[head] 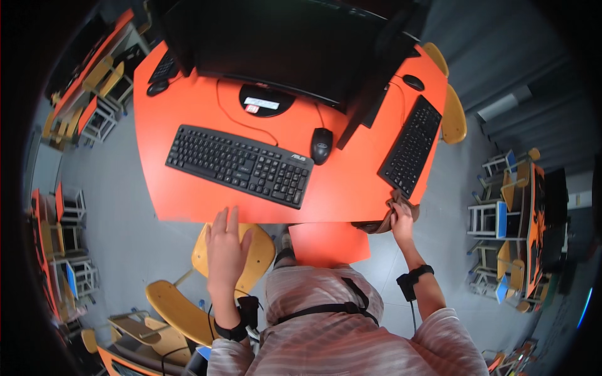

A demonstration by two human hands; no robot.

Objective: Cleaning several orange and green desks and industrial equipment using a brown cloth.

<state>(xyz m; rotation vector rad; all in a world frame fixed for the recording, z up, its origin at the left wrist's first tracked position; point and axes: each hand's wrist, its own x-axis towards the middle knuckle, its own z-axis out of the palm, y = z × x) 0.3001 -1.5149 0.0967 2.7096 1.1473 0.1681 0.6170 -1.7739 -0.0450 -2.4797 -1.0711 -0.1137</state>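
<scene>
My right hand (402, 218) grips a crumpled brown cloth (382, 224) at the right front edge of the orange desk (197, 202). Part of the cloth hangs over that edge, close below the near end of a black keyboard (411, 145). With fingers apart and nothing in it, my left hand (225, 251) is at the front edge, in front of a black ASUS keyboard (240, 164) that lies aslant. A black mouse (321, 146) rests right of this keyboard. Behind them stands a black monitor (282, 47) on a round base (266, 100) bearing stickers.
A wooden chair (263, 244) stands below my left hand. Under the front edge is an orange stool top (329, 242). More mice (414, 82) and a partly hidden keyboard (164, 68) lie at the desk's sides. Dark panels (371, 89) flank the monitor. Curtains (498, 56) hang at right.
</scene>
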